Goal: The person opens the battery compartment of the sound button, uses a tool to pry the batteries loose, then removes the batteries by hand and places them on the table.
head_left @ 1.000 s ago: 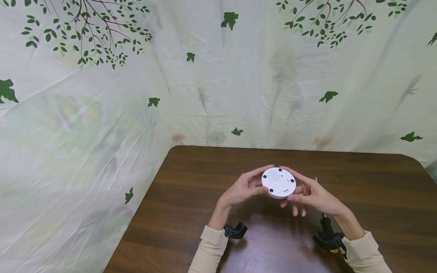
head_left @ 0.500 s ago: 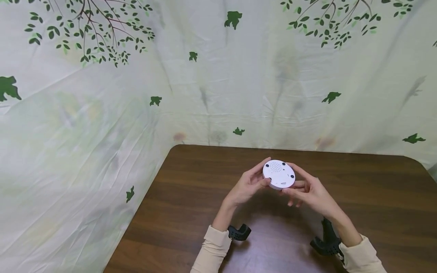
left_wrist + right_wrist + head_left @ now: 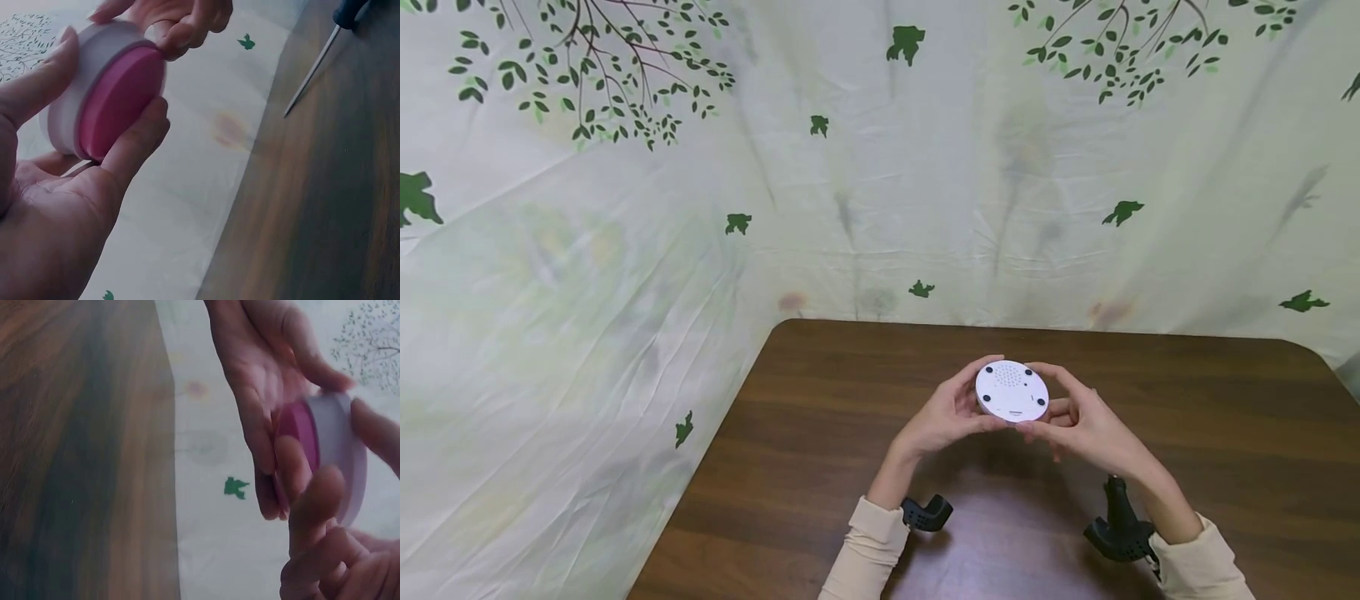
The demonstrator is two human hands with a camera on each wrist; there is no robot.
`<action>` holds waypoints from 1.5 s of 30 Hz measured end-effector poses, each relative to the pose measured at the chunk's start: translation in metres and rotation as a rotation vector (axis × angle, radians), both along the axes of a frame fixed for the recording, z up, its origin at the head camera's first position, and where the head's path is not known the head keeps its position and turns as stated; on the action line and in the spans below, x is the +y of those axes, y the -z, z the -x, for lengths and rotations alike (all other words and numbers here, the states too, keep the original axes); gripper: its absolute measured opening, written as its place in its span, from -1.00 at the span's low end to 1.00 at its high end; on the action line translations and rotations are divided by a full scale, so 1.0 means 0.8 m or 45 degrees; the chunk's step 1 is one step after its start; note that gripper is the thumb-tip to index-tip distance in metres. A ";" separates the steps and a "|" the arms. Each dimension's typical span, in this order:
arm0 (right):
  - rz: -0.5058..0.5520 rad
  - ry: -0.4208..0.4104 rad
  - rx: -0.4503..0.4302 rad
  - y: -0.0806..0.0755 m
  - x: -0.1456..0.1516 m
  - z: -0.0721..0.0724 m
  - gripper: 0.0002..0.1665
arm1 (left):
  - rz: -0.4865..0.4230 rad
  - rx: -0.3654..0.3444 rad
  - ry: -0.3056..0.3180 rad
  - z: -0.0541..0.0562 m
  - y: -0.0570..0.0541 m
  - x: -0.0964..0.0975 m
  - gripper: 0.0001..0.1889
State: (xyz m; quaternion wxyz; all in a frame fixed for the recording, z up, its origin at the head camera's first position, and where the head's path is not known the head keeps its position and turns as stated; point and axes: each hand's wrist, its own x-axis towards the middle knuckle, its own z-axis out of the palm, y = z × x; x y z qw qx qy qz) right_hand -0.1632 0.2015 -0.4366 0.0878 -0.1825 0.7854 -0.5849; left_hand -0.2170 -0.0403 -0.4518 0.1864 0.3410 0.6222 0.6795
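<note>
A round buzzer button [image 3: 1012, 391] is held up over the table, its white underside with small holes and black feet turned toward the head camera. Its pink domed cap [image 3: 122, 100] faces away, as the left wrist view shows. My left hand [image 3: 938, 418] grips it from the left, thumb along the lower rim and fingers behind against the pink side. From the right, my right hand [image 3: 1093, 429] pinches the rim between thumb and index finger; its other fingers [image 3: 319, 494] curl near the pink side. A screwdriver [image 3: 315, 69] lies on the table near my right forearm.
The brown wooden table [image 3: 820, 467] reaches back to a pale curtain [image 3: 865, 167] printed with leaves and branches. Black wrist mounts [image 3: 927, 513] sit on both forearms. The screwdriver's dark handle [image 3: 1117, 498] shows beside the right wrist, mostly hidden in the head view.
The buzzer button has risen, then dipped slightly, and turned a little in my hands. My left thumb has slid off a black foot to the lower rim. Both hands still hold it.
</note>
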 end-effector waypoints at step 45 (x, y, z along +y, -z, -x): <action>-0.439 -0.008 0.006 0.048 0.002 0.018 0.05 | 0.478 0.121 -0.219 0.008 0.063 0.017 -0.09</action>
